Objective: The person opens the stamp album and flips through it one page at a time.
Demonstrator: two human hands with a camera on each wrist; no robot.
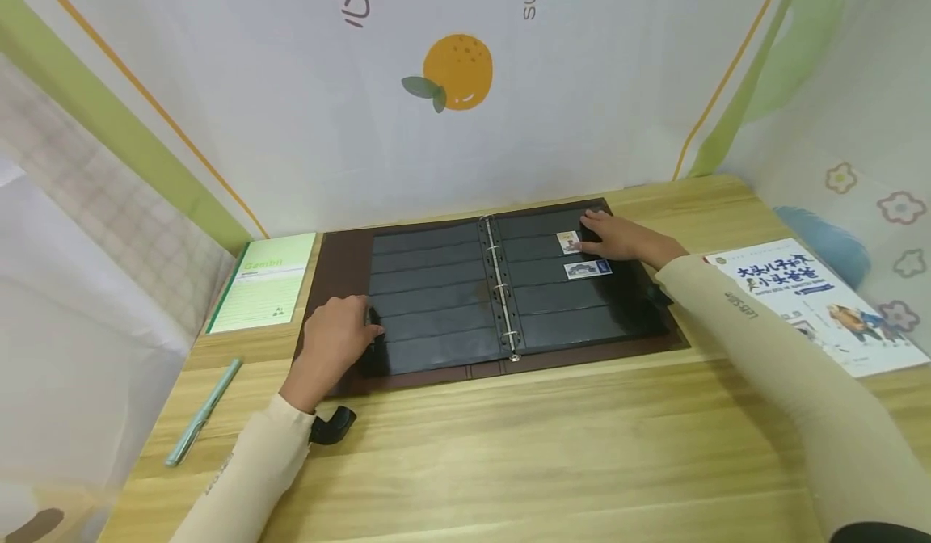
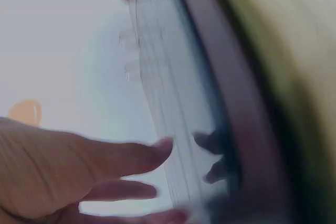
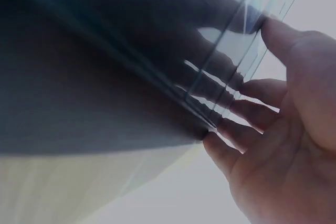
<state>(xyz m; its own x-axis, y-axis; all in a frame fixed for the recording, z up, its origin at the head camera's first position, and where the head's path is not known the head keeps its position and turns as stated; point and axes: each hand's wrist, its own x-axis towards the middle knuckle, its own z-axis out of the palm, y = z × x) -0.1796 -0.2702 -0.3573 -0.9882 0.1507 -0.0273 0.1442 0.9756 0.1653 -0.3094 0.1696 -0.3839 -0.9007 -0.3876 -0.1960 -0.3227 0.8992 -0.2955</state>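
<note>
Brown album (image 1: pixel 334 252) holds two stamps (image 1: pixel 586 269).

the green notebook (image 1: pixel 265 280) at the left of the surface (image 1: pixel 509 462) reads "gambii" in pale letters along its top. the backdrop (image 1: pixel 465 82) carries "sum", cut off by the top edge, beside some chinese characters. the right sleeve (image 1: pixel 756 325) bears small print, "lets slim". the booklet (image 1: pixel 815 300) at the right has a blue chinese title, too small to make out.
</note>
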